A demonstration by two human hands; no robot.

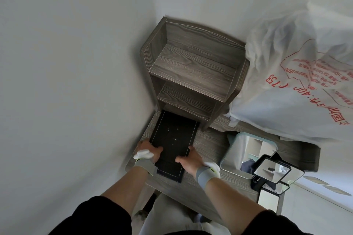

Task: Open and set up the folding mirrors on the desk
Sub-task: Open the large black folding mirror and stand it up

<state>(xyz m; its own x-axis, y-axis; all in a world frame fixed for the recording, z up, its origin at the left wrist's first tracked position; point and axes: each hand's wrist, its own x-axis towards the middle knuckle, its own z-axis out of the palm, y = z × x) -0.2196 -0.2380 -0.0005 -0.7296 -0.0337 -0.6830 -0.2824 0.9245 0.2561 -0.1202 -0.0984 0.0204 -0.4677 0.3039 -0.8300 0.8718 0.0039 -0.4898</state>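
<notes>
Centre frame, both hands, left (150, 151) and right (190, 158), gripped the closed black mirror's (172, 139) edges flat on the desk (210, 147), seemingly to pry it open.

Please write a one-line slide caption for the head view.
Both hands hold a flat black folding mirror on the desk, beside two opened mirrors.

Matt black folding mirror (172, 139); wood-grain desk (208, 145).
</notes>
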